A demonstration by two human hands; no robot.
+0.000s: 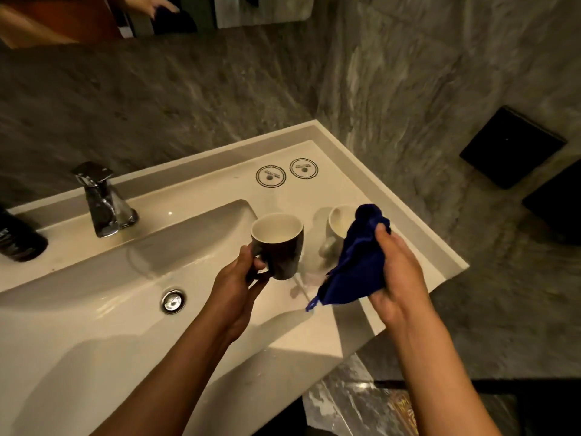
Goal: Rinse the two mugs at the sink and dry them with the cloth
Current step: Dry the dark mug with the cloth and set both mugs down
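The left hand (242,278) holds the dark mug with a white inside (278,245) by its handle, upright, over the right edge of the white sink (94,309). The right hand (394,275) grips a bunched dark blue cloth (355,265) just beside it. The white mug (338,228) stands on the counter behind the cloth. A shiny metal tap (102,199) stands at the back.
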